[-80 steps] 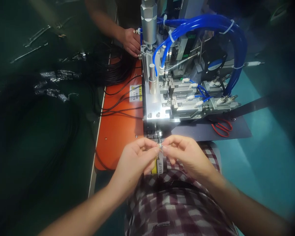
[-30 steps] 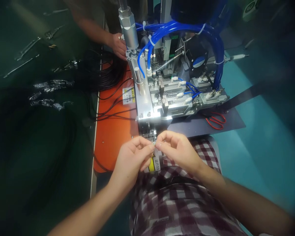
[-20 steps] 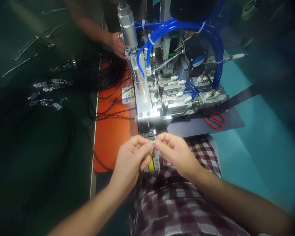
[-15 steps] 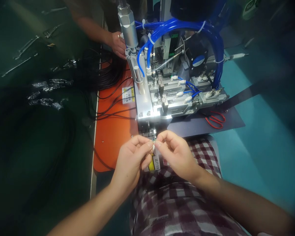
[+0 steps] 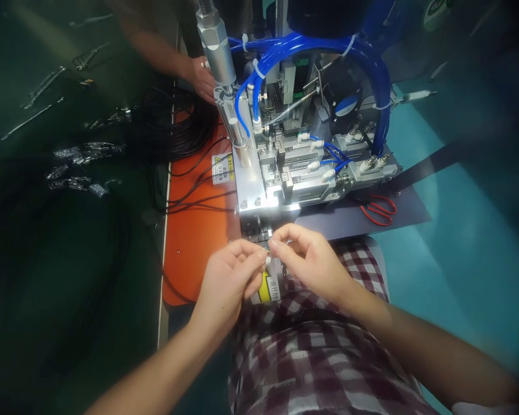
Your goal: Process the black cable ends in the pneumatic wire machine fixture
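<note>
My left hand [image 5: 231, 279] is closed in a pinch, holding what look like thin wire ends [image 5: 266, 250] between thumb and forefinger. Beside it, my right hand [image 5: 311, 259] also pinches, its fingertips almost touching the left ones. What lies between the right fingertips is too small to tell. Both hands are in front of the near end of a metal pneumatic machine [image 5: 251, 187]. Just beneath the fingertips is a label with a yellow arrow [image 5: 264, 287], partly covered by the left fingers.
Blue air hoses [image 5: 324, 43] arch over the machine. Red-handled scissors [image 5: 378, 210] lie to its right. Coiled black cable [image 5: 188, 132] crosses the orange base [image 5: 194, 236]. Metal-ended parts [image 5: 86, 153] lie on the dark left surface. Another person's hand [image 5: 203, 80] touches the machine's far side.
My right fingertips have shifted slightly up and apart from the left ones, showing more of the thin ends. The view has moved a little; the other person's hand stays by the machine.
</note>
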`<state>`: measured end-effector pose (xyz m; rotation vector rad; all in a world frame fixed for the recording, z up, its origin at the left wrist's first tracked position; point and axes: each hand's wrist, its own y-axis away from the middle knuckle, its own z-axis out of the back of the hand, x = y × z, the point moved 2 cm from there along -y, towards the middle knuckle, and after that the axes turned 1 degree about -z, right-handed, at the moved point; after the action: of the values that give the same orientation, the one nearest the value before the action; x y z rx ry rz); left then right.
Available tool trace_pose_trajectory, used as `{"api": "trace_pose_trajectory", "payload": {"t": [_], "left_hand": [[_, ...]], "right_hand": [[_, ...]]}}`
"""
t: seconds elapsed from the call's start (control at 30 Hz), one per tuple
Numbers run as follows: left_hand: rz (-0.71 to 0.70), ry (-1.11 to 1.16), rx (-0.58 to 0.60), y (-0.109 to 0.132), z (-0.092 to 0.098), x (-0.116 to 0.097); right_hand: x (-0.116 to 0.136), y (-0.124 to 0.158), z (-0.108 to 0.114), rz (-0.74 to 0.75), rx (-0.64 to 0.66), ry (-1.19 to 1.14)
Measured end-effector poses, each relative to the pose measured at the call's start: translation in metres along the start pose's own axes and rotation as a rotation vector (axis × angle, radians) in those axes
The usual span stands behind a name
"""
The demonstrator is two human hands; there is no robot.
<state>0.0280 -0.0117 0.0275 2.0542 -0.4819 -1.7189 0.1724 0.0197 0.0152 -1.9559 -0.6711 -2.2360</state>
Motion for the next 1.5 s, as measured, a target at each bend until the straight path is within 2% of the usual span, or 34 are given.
{"api": "trace_pose_trajectory", "payload": {"t": [0.13, 0.27, 0.37, 0.43, 0.5, 0.7, 0.8, 1.0, 1.5], "left_hand": [[0.002, -0.039, 0.015, 0.000, 0.000, 0.002], [-0.016, -0.179, 0.011, 0.003, -0.001, 0.002], [-0.227, -0.418, -0.041, 0.004, -0.003, -0.003], [-0.432, -0.620, -0.074, 0.003, -0.004, -0.006], [-0.577, -0.789, -0.101, -0.002, -0.002, -0.009], [-0.814, -1.068, -0.119, -0.021, 0.005, -0.009], [-0.845, -1.132, -0.102, -0.025, 0.008, -0.005], [-0.864, -1.119, -0.073, -0.028, 0.012, 0.000], [-0.935, -1.127, -0.085, -0.030, 0.013, -0.001]], "right_hand": [[0.002, 0.003, -0.001, 0.074, -0.023, 0.093], [-0.001, 0.008, -0.004, 0.015, -0.015, -0.065], [-0.004, 0.008, -0.004, -0.089, -0.008, -0.233], [-0.005, 0.004, -0.003, -0.114, -0.016, -0.262], [-0.005, -0.002, -0.001, -0.112, -0.030, -0.247], [-0.013, -0.021, 0.000, -0.144, -0.118, -0.166], [-0.017, -0.024, -0.002, -0.159, -0.131, -0.149], [-0.021, -0.026, -0.003, -0.146, -0.149, -0.133], [-0.025, -0.029, -0.003, -0.100, -0.140, -0.080]]}}
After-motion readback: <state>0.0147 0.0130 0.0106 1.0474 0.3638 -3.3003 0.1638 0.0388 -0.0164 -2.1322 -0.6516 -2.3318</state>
